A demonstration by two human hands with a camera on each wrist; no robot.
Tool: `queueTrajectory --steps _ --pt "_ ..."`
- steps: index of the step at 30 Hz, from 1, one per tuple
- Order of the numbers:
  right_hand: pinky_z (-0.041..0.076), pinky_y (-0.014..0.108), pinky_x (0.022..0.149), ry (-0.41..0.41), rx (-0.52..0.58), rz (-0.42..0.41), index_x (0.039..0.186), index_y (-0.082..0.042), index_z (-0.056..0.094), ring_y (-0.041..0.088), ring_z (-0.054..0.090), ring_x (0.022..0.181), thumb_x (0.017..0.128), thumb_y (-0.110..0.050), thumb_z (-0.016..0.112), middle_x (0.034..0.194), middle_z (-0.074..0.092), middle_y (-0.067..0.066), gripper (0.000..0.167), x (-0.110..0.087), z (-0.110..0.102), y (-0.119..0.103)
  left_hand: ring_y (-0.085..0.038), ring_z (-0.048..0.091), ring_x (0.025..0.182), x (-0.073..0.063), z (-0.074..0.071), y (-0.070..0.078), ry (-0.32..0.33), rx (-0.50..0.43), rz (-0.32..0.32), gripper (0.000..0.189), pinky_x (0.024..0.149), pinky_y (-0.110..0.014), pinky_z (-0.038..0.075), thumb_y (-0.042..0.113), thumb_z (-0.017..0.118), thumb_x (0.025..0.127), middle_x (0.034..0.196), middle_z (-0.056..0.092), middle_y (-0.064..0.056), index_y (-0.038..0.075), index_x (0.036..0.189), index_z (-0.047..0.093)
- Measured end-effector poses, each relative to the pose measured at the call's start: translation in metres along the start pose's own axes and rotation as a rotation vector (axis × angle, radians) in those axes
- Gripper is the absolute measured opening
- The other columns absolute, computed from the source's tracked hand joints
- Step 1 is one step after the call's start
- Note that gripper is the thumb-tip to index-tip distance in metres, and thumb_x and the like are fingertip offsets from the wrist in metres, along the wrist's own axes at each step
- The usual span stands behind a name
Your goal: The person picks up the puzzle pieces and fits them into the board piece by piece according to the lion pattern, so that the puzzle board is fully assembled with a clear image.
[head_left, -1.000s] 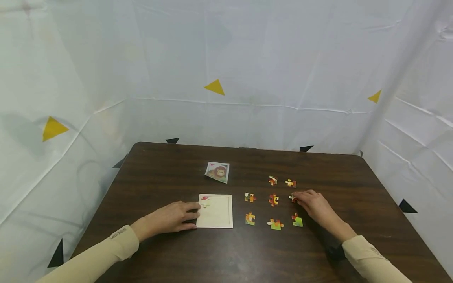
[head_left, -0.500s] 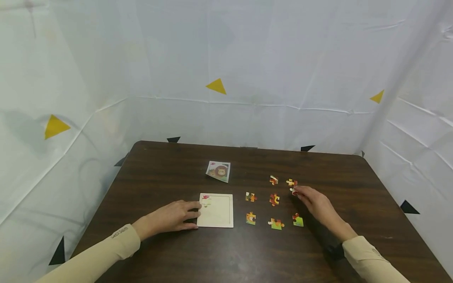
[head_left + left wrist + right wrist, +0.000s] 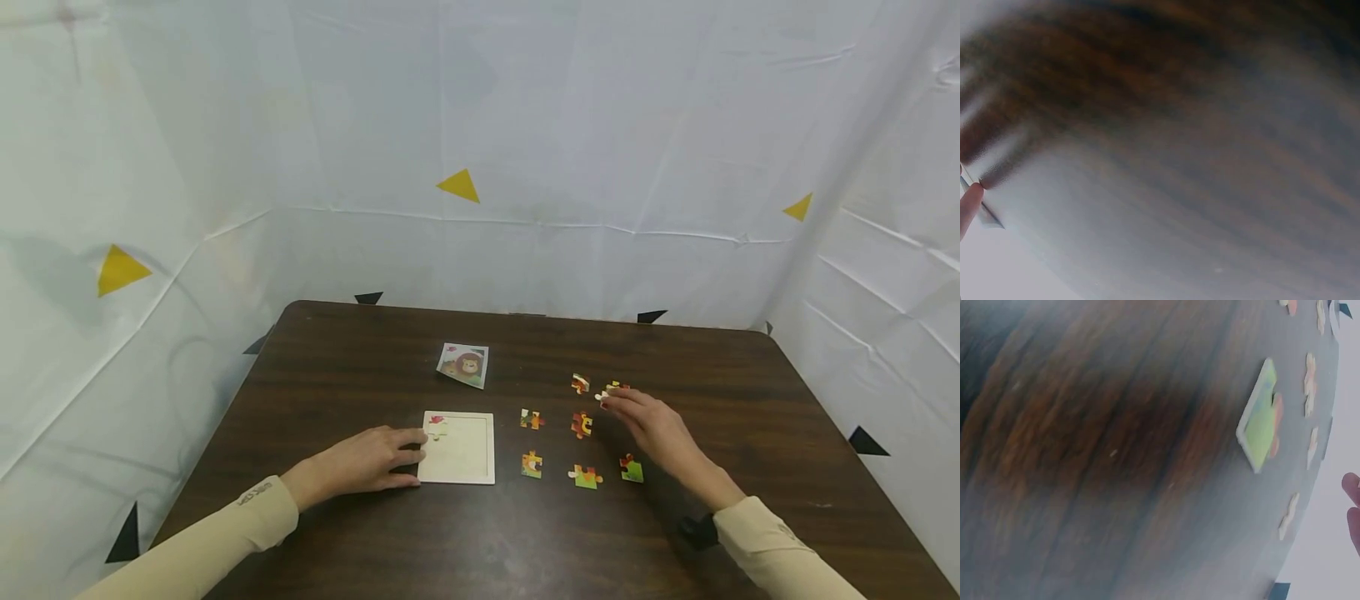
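My left hand point(image 3: 367, 460) lies on the table with its fingers extended, fingertips touching the left edge of a pale square puzzle tray point(image 3: 468, 458). One puzzle piece point(image 3: 437, 428) with a red patch sits in the tray's upper left corner. To the right, my right hand point(image 3: 660, 429) pinches a small jigsaw piece point(image 3: 603, 398), raised over the table. Behind it lies another piece point(image 3: 617, 385), partly covered by the fingers. In the right wrist view a green corner piece point(image 3: 1261, 422) lies on the table, and only fingertips of that hand show at the edge.
Several loose pieces lie between the hands, among them an orange one point(image 3: 581, 425), a green-edged one point(image 3: 585, 477) and a lion-face one point(image 3: 531, 464). A lion picture card point(image 3: 462, 365) with a curled corner lies behind the tray on the dark wooden table point(image 3: 360, 358).
My right hand has lifted the jigsaw piece from the right column and carried it left and slightly away from me. The left hand stays at the tray.
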State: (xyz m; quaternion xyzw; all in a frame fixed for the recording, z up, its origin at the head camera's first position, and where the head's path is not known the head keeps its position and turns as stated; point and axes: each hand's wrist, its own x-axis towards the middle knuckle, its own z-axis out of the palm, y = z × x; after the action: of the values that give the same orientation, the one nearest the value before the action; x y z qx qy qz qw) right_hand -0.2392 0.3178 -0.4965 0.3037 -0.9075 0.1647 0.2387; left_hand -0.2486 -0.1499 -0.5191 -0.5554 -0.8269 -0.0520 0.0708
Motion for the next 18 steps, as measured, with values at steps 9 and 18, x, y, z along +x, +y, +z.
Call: queueTrajectory --steps 9,18 --pt "0.054 0.049 0.072 -0.011 0.008 -0.052 0.113 -0.004 0.070 0.030 0.066 0.095 0.087 -0.008 0.068 0.114 0.066 0.013 0.026 0.011 -0.001 -0.011 -0.016 0.062 0.105 0.000 0.001 0.000 0.006 0.016 0.010 0.036 0.082 -0.035 0.054 0.042 0.062 0.093 0.122 0.060 -0.007 0.014 0.114 0.071" --pt "0.054 0.045 0.071 -0.032 0.012 -0.068 0.116 -0.005 0.069 0.026 0.065 0.097 0.075 0.006 0.076 0.117 0.065 0.013 0.043 0.024 0.001 -0.020 -0.014 0.062 0.102 0.000 0.004 -0.001 0.025 0.047 0.024 0.035 0.080 -0.033 0.054 0.043 0.061 0.093 0.121 0.060 -0.006 0.015 0.112 0.071"
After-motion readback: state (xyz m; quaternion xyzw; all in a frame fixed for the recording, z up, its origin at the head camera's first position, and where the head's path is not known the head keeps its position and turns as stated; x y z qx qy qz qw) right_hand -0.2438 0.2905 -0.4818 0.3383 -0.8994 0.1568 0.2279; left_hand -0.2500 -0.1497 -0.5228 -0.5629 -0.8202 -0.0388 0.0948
